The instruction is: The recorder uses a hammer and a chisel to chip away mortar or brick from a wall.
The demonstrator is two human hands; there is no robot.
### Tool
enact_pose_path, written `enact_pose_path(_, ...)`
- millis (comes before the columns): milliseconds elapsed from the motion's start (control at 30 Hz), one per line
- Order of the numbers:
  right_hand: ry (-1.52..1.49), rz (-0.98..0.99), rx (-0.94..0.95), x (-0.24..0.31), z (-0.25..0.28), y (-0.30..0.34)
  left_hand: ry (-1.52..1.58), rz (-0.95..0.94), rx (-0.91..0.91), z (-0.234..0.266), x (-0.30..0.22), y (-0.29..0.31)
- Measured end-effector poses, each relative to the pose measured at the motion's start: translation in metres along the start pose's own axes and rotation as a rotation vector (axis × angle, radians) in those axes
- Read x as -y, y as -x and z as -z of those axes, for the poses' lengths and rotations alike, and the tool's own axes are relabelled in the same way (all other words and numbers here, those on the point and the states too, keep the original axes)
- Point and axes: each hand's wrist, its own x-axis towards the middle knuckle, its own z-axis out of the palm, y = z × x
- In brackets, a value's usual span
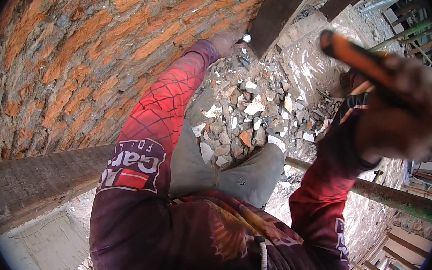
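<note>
At the foot of the brick wall (80,70), my left hand (224,44) is closed, its fingers mostly turned away from view. A bright round metal end (246,38) shows beside it, apparently of a chisel in that hand; the rest is hidden. Raised at the right is my right hand (401,112), smeared by motion and wrapped round what looks like a hammer with an orange-and-black handle (359,58). Its head cannot be made out. Broken rubble (245,111) of brick, stone and pale plaster chips lies below my left hand, in front of my knees.
A dark wooden plank (282,9) leans near my left hand. On the left a thick timber beam (44,183) meets the wall. A greenish pole (399,198) crosses under my right arm. More poles and boards (416,27) stand at the far right.
</note>
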Motion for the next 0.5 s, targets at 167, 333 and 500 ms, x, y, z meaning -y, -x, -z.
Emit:
enact_pose_path(167, 0.446, -1.449, 0.27, -0.082, 0.057, 0.229, 0.047, 0.038, 0.006, 0.006, -0.006, 0.006)
enact_pose_path(333, 0.459, -1.266, 0.294, -0.031, 0.061, 0.2, -0.028, 0.083, 0.001, 0.012, 0.013, 0.002)
enact_pose_path(500, 0.513, -0.704, 0.163, 0.046, 0.04, 0.079, -0.306, 0.026, -0.163, 0.06, -0.012, 0.037)
